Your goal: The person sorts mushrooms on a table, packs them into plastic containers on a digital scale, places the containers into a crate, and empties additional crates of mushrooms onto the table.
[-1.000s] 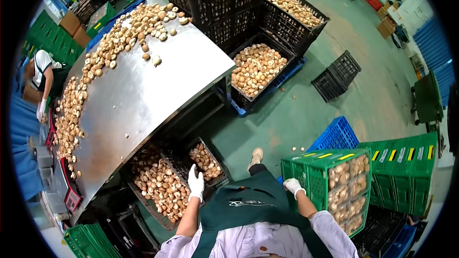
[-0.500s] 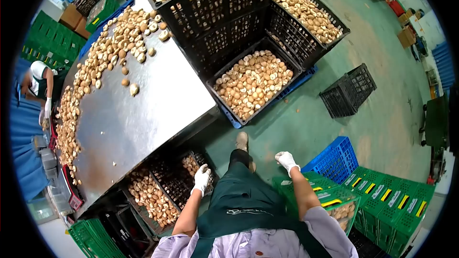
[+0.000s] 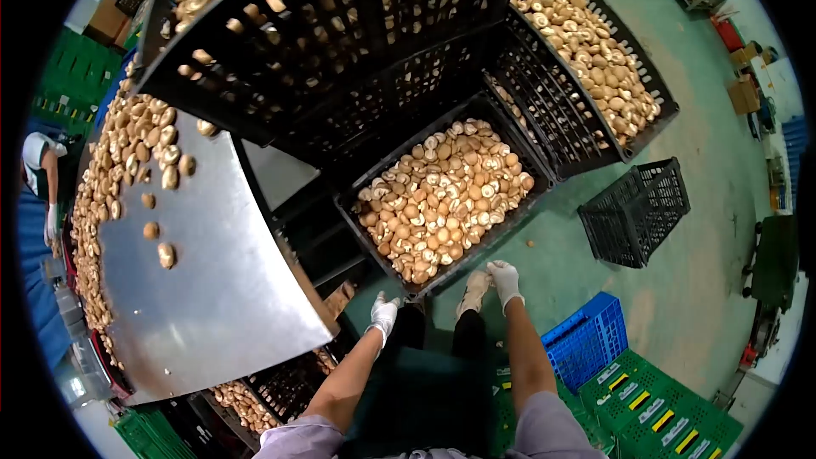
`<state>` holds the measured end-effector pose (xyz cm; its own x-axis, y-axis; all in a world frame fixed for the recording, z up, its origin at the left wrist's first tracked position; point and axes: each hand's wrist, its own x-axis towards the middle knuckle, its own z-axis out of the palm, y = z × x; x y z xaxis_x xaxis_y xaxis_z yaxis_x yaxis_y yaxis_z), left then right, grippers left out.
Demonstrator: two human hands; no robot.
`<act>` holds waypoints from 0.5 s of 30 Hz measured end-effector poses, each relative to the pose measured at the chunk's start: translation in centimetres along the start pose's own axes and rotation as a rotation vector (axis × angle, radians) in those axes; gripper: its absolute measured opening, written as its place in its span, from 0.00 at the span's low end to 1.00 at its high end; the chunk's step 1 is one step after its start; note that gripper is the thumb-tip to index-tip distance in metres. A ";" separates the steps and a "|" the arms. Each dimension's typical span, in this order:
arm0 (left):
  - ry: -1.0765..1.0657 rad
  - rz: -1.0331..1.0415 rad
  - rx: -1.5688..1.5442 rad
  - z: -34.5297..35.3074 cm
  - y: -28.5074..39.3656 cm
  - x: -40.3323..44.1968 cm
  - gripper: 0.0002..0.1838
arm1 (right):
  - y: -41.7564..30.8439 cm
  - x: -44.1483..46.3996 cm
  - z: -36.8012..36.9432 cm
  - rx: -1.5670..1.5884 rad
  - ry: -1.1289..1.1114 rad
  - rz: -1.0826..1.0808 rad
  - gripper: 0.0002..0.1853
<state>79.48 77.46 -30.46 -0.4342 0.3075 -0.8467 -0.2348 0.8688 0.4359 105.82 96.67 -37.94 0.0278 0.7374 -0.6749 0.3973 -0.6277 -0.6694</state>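
My left hand (image 3: 384,314), in a white glove, hovers just short of the near corner of a black crate full of mushrooms (image 3: 446,195). Its thumb and fingers are apart, with nothing between them. My right hand (image 3: 506,280), also gloved in white, is over the floor to the right of that crate's near side. Its fingers bend loosely inward and no object shows in them. Behind the low crate rises a tall stack of black crates (image 3: 331,51) topped with mushrooms. Another mushroom-filled crate (image 3: 595,59) adjoins it on the right.
A metal table (image 3: 204,263) with loose mushrooms (image 3: 93,212) along its far side stands at left. A black crate (image 3: 636,212) sits on the floor at right, with a blue crate (image 3: 586,340) and green crates (image 3: 663,408) nearer. A co-worker's gloved hand (image 3: 52,223) is at far left.
I have stepped forward and my view has tilted toward the mushroom crate, which looks closer. Both hands have moved forward to its near side; my left hand's fingers have spread.
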 end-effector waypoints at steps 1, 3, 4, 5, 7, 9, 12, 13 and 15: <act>0.018 -0.060 -0.183 0.6 1.3 0.8 0.38 | -0.4 2.1 0.3 -0.069 0.060 -0.062 0.11; 0.055 -0.060 -0.253 2.3 0.7 4.5 0.38 | 1.5 7.2 1.2 -0.120 0.176 -0.122 0.17; 0.066 -0.038 -0.306 2.9 0.9 6.1 0.35 | -0.1 7.8 1.5 -0.119 0.165 -0.123 0.17; 0.101 -0.005 -0.319 3.3 1.2 7.0 0.30 | -3.9 6.9 1.3 -0.045 0.088 0.052 0.18; 0.241 0.041 -0.294 4.0 1.7 8.1 0.19 | -7.3 6.7 1.5 0.036 0.033 0.269 0.17; 0.346 0.087 -0.072 3.6 0.6 9.5 0.18 | -4.0 9.0 1.9 -0.025 0.073 0.227 0.15; 0.412 0.033 0.270 3.2 2.3 8.4 0.18 | -8.6 5.9 1.8 -0.165 0.156 0.163 0.15; 0.417 0.011 0.291 3.3 2.5 7.7 0.18 | -7.5 6.1 1.6 -0.058 0.130 0.169 0.15; 0.425 0.006 0.312 3.0 2.7 7.8 0.19 | -4.9 6.4 2.0 0.010 0.131 0.064 0.13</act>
<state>78.10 83.35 -36.77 -0.7642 0.1843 -0.6180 0.0105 0.9617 0.2738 102.20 104.02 -39.60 0.1725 0.7217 -0.6703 0.3817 -0.6764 -0.6300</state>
